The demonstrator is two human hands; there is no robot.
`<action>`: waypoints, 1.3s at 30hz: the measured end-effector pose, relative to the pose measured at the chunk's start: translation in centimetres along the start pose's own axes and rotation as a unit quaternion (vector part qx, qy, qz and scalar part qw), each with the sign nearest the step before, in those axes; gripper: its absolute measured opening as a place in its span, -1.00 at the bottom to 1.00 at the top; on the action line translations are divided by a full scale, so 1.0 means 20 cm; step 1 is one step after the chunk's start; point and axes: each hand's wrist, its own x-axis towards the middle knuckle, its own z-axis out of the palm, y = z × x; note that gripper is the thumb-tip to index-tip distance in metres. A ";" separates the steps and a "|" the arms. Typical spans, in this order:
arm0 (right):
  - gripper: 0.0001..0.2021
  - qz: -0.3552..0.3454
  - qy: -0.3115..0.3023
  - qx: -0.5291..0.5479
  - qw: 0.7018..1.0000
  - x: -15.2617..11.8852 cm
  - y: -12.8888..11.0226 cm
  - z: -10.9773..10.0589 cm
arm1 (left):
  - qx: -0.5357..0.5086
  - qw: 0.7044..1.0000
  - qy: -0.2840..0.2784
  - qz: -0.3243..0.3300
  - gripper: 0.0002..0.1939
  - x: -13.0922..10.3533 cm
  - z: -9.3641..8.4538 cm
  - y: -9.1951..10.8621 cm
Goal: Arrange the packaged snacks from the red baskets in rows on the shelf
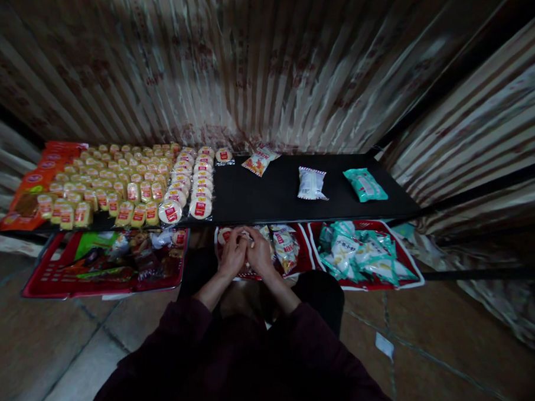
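My left hand (232,253) and my right hand (258,253) meet over the middle red basket (308,258), fingers curled in and fingertips close together. Whatever lies between them, if anything, is hidden. Around them in that basket are a round wrapped cracker (224,235) and white-and-red snack packets (285,248). Just beyond, on the black shelf (263,197), rows of round wrapped crackers (201,186) stand beside rows of small yellow wrapped cakes (113,182). A single round cracker (224,155) lies at the back, apart from the rows.
On the shelf lie an orange packet (261,160), a white packet (311,183) and a teal packet (365,185). Orange bags (46,182) line its left end. Red baskets of mixed snacks (134,257) and teal packets (358,252) flank my knees. Curtains hang behind; a paper scrap (384,345) is on the floor.
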 end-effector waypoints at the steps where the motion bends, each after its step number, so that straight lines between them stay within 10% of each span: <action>1: -0.65 0.021 -0.013 -0.010 1.000 -0.04 0.03 0.01 | 0.029 0.999 -0.010 -0.018 -0.67 -0.02 0.01 -0.05; 6: -0.65 0.105 -0.040 -0.068 0.991 -0.16 0.17 0.06 | 0.170 0.981 -0.028 -0.088 -0.69 -0.08 0.04 -0.24; 20: -0.72 0.159 -0.057 -0.109 0.980 -0.30 0.35 0.05 | 0.137 0.988 -0.049 -0.046 -0.70 -0.16 0.09 -0.47; 31: -0.53 -0.007 -0.051 -0.077 0.996 -0.29 0.33 0.13 | -0.010 0.998 -0.019 -0.064 -0.75 -0.12 0.11 -0.53; 39: -0.50 -0.112 -0.200 -0.161 0.960 -0.14 0.28 0.12 | -0.174 0.978 0.033 -0.110 -0.84 -0.05 0.13 -0.52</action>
